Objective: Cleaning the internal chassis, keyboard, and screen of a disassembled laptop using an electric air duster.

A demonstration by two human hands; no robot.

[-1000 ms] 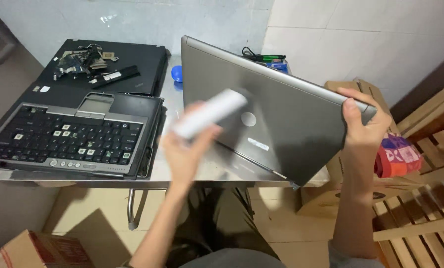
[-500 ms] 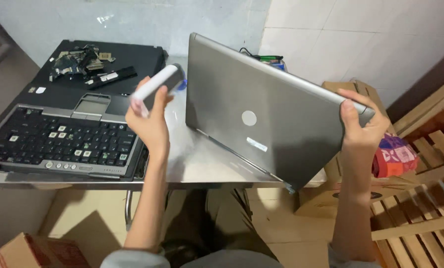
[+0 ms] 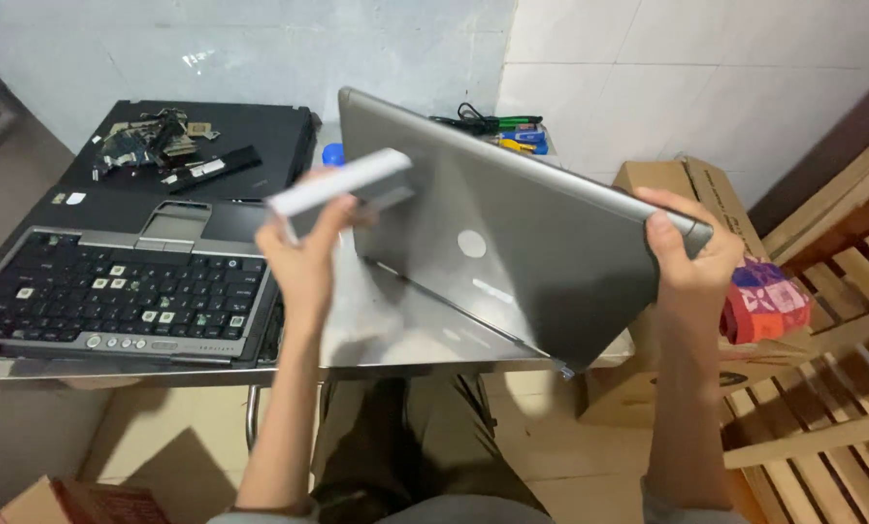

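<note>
Battery pack [image 3: 342, 187] nearer one laptop [image 3: 512, 243]

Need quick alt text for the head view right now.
The right hand props a closed silver laptop on edge on a steel table, while the left hand holds a grey bar-shaped part. An opened black laptop lies left.
</note>
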